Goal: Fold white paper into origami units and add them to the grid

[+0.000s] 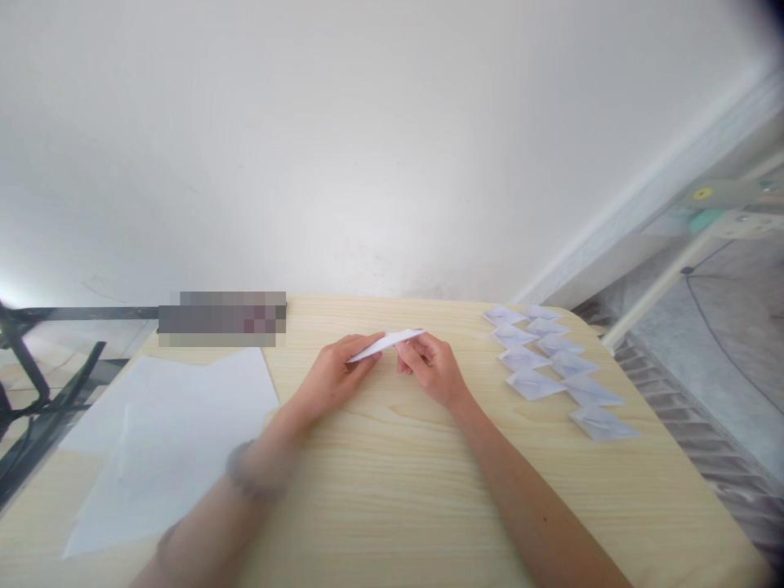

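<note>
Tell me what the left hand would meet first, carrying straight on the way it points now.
Beyond the folded paper it holds, the left hand would probably meet the right hand first, at the paper's other end, though depth is unclear.

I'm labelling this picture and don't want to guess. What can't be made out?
In the head view:
Whatever is behind the pixelated patch: blocks cover it.
Far side of the folded paper: turned from the camera.
Detail of the wrist band: blurred.
Near edge of the table: cut off by the picture's bottom.

Table (pixel 392 498), paper sheets (pixel 177 433), folded papers (pixel 532 384)
</note>
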Demonstrator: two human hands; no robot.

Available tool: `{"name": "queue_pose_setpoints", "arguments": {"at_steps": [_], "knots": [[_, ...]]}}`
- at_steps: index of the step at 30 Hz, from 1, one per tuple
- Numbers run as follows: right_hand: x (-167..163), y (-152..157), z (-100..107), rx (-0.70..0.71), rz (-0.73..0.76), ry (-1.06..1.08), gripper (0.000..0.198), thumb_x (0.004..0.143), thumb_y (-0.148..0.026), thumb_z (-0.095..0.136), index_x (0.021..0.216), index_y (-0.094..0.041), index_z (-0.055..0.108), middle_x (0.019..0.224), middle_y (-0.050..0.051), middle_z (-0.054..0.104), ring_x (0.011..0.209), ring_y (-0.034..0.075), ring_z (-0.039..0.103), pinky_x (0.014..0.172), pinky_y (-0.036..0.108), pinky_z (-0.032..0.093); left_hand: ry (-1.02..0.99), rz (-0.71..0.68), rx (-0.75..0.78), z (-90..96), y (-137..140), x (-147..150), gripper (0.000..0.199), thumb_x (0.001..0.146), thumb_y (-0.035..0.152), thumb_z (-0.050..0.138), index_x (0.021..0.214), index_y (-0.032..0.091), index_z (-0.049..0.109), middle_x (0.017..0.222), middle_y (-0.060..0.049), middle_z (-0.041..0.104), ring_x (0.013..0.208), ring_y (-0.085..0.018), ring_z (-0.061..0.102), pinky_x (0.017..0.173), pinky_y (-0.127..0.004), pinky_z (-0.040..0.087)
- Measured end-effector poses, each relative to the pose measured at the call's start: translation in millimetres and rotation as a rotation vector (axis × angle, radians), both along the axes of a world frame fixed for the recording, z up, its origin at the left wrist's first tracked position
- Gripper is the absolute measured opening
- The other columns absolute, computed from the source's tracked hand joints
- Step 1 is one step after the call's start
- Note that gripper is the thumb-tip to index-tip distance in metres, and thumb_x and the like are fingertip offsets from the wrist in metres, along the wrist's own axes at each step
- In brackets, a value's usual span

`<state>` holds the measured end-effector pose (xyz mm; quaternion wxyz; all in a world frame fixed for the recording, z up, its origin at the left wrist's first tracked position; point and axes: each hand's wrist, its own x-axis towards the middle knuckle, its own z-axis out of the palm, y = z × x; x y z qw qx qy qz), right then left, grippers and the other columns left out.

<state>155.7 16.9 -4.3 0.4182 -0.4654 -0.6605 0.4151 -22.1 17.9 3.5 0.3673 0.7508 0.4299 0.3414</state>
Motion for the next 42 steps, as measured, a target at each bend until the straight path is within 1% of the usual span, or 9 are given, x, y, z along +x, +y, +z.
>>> {"name": "queue_pose_setpoints", "arguments": {"at_steps": [4,7,15,21,25,29,36,40,42], "knots": [[1,0,-1,-0.001,0.01,0.004,0.025,0.082,-0.04,0.046,0.081,-0.016,0.055,0.058,0.0,0.057,0.053,0.011,0.053,0.051,0.021,0.041,0.023,0.007,0.019,-0.2,0,0,0.034,0.085,0.029,0.04,0.114,0.018,0.054,0.1,-0.008,0.061,0.091,-0.019,0.056,0.08,-0.027,0.042],[1,1,-1,0.001,0.01,-0.021,0.025,0.081,-0.039,0.047,0.08,-0.016,0.054,0.058,0.0,0.058,0.052,0.01,0.052,0.051,0.022,0.04,0.027,0.009,0.031,-0.7,0,0,0.035,0.085,0.029,0.04,0.114,0.018,0.054,0.098,-0.008,0.062,0.089,-0.019,0.056,0.078,-0.026,0.043],[1,1,-1,-0.006,0.021,-0.013,0.024,0.082,-0.038,0.046,0.084,-0.016,0.055,0.058,0.0,0.057,0.053,0.01,0.052,0.05,0.021,0.04,0.044,0.007,0.033,-1.2,1,0,0.034,0.086,0.028,0.038,0.115,0.018,0.054,0.1,-0.008,0.061,0.09,-0.018,0.056,0.079,-0.027,0.042],[0,1,-2,-0.022,-0.016,-0.003,0.024,0.08,-0.036,0.046,0.083,-0.015,0.056,0.056,0.0,0.058,0.05,0.01,0.052,0.049,0.021,0.041,0.026,0.022,0.041,-1.1,0,-1,0.036,0.084,0.028,0.041,0.117,0.019,0.052,0.107,-0.008,0.059,0.093,-0.019,0.055,0.079,-0.027,0.044],[-1,2,-3,-0.052,-0.06,0.016,0.018,0.079,-0.03,0.046,0.075,-0.015,0.055,0.054,0.0,0.058,0.049,0.01,0.05,0.049,0.021,0.041,-0.023,0.034,0.057,-0.5,-1,0,0.039,0.082,0.03,0.046,0.119,0.019,0.05,0.117,-0.009,0.053,0.099,-0.02,0.053,0.081,-0.028,0.044],[-1,3,-4,-0.075,-0.101,0.055,0.013,0.076,-0.025,0.047,0.073,-0.015,0.054,0.052,-0.001,0.056,0.047,0.01,0.049,0.048,0.021,0.04,-0.051,0.005,0.071,4.3,-3,1,0.044,0.079,0.029,0.052,0.122,0.021,0.047,0.122,-0.008,0.05,0.104,-0.021,0.049,0.083,-0.03,0.044],[-1,3,-2,-0.058,-0.12,0.06,0.013,0.075,-0.024,0.048,0.064,-0.016,0.05,0.05,-0.001,0.054,0.045,0.009,0.048,0.045,0.02,0.036,-0.085,-0.097,0.029,13.1,-6,-3,0.048,0.079,0.025,0.052,0.126,0.021,0.042,0.122,-0.008,0.05,0.101,-0.021,0.05,0.089,-0.033,0.039],[0,4,-2,-0.046,-0.124,0.031,0.019,0.075,-0.022,0.047,0.057,-0.016,0.046,0.047,-0.003,0.048,0.043,0.007,0.044,0.043,0.019,0.033,-0.17,-0.147,-0.058,10.1,-7,-4,0.053,0.079,0.026,0.053,0.13,0.02,0.037,0.12,-0.01,0.052,0.101,-0.022,0.052,0.089,-0.034,0.04],[1,4,-2,-0.032,-0.119,0.01,0.02,0.074,-0.021,0.047,0.055,-0.016,0.043,0.046,-0.004,0.045,0.042,0.007,0.042,0.041,0.019,0.03,-0.215,-0.125,-0.124,6.4,-6,-3,0.055,0.081,0.029,0.051,0.132,0.02,0.032,0.117,-0.01,0.055,0.098,-0.021,0.054,0.086,-0.034,0.042]]}}
